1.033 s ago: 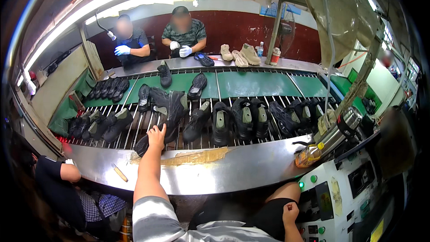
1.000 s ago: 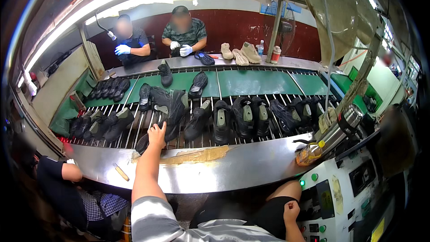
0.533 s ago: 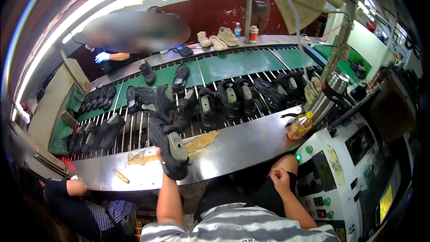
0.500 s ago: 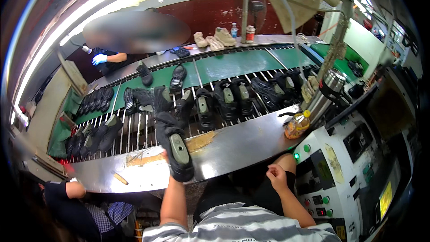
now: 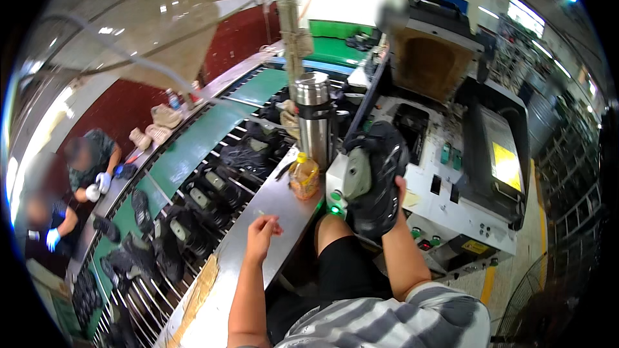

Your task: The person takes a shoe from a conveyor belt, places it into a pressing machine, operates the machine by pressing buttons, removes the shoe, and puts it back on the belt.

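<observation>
My right hand (image 5: 400, 198) grips a black shoe (image 5: 382, 183) with a grey-green last inside it, held upright over the machine's near corner. Most of its fingers are hidden behind the shoe. My left hand (image 5: 262, 234) is over the steel ledge (image 5: 245, 245), its fingers curled in with nothing visible in them. Nearest to that hand is a clear bottle of yellow liquid with a yellow cap (image 5: 304, 177). Behind the bottle stands a tall steel flask (image 5: 314, 116).
Black shoes (image 5: 188, 225) lie on the metal roller conveyor (image 5: 151, 303) to the left, beside a green belt (image 5: 177, 167). Two people with gloved hands (image 5: 103, 182) are across the line. At right is a white machine (image 5: 412, 209) with an open lid and green buttons.
The view has swung right toward the machine. The black shoe has passed from my left hand to my right and been carried to the right. My left hand has let it go.
</observation>
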